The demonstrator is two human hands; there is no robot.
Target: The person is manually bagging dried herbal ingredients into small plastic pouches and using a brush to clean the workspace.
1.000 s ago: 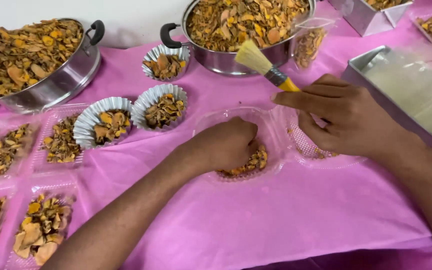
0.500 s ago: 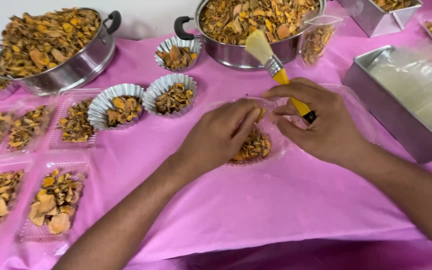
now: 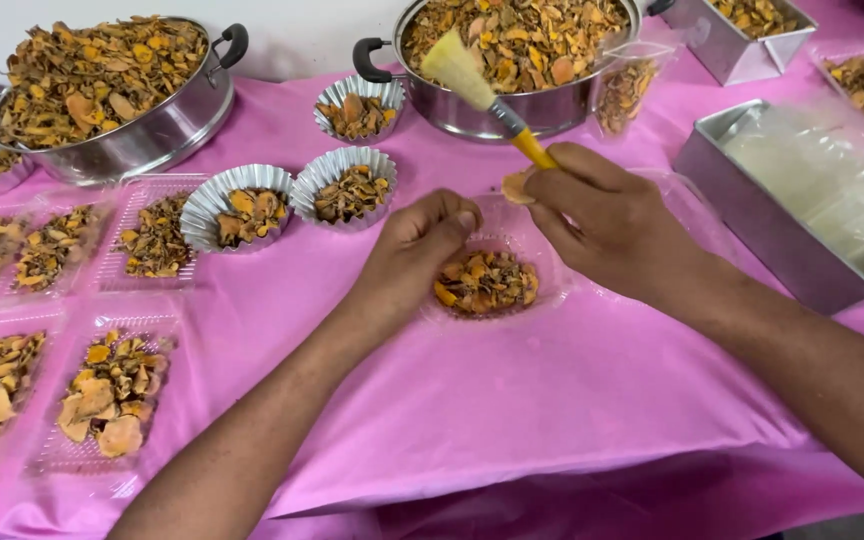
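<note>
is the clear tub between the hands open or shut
Open. The clear tub has no lid over its heap of dried chips, and the left hand reaches straight in.

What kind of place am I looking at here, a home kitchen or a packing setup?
Most likely a small food-packing table. Two large steel pots are heaped with dried orange-brown chips, fluted foil cups and clear plastic trays hold portions, and everything sits on a pink table cover.

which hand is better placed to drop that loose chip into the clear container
Right, probably. The right hand already pinches the loose chip at its fingertips, just above the clear container, though it also grips the brush. The left hand rests curled on the container's rim.
</note>
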